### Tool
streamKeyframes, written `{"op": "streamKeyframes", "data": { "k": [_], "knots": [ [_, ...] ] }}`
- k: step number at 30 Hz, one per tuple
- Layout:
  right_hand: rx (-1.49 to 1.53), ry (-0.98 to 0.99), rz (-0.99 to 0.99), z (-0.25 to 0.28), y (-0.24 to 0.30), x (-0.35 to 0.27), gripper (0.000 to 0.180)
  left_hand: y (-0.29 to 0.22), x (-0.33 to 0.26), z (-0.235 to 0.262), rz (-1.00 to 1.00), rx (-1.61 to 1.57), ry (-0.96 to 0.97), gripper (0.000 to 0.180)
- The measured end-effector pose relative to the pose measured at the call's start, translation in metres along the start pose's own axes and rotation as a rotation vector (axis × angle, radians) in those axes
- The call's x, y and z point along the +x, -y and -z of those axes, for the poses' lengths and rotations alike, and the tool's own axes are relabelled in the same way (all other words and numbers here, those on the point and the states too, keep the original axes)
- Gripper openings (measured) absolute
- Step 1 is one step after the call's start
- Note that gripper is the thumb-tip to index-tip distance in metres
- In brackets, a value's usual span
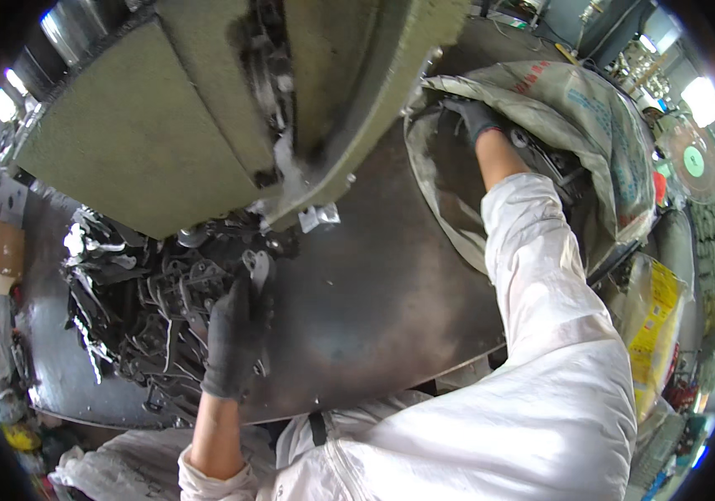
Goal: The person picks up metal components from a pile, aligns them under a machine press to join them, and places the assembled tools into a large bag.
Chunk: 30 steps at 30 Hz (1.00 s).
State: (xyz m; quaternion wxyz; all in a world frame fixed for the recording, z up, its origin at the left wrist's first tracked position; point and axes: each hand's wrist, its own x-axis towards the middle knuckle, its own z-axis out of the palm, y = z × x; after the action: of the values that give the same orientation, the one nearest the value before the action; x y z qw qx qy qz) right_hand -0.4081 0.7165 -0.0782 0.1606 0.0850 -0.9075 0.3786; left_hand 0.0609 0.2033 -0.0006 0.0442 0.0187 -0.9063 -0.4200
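My left hand (230,342), in a dark grey work glove, is at the right side of a heap of dark stamped metal parts (169,301) on the metal table. A shiny metal bracket (259,269) with a rounded end shows at its fingertips; the fingers look closed on it, though the heap's dark tones partly mask them. At the upper right, my right hand (476,118), gloved the same way, reaches just inside the mouth of a pale woven sack (608,117). Its fingers look stretched and apart, with nothing visible in them. More metal parts (553,163) lie inside the sack.
A large greenish metal chute (149,125) overhangs the heap, its lower lip close above the parts. A small bright metal piece (319,218) lies by the lip. The bare metal tabletop (357,309) spans the middle. A yellow-and-white bag (654,326) stands at the right.
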Motion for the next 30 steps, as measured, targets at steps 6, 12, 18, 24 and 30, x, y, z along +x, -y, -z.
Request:
{"op": "streamKeyframes", "data": {
  "k": [6, 12, 18, 24, 30],
  "knots": [
    [0.017, 0.273, -0.430, 0.006, 0.012, -0.025, 0.071, -0.004, -0.006, 0.014, 0.137, -0.043, 0.015, 0.017],
    [0.341, 0.291, -0.126, 0.029, 0.129, -0.164, 0.081, -0.006, -0.008, 0.011, 0.164, -0.051, -0.038, 0.020],
    [-0.310, 0.109, 0.260, 0.082, 0.187, -0.213, 0.088, -0.016, -0.020, 0.009, 0.107, -0.048, -0.017, 0.015],
    [-0.892, 0.155, 0.452, 0.101, 0.161, -0.201, 0.079, -0.009, -0.032, 0.009, 0.361, -0.387, 0.034, 0.023],
    [-0.552, -0.001, 0.637, 0.096, 0.244, -0.224, 0.051, -0.008, -0.030, 0.008, 0.432, -0.275, 0.051, 0.027]
  ]
}}
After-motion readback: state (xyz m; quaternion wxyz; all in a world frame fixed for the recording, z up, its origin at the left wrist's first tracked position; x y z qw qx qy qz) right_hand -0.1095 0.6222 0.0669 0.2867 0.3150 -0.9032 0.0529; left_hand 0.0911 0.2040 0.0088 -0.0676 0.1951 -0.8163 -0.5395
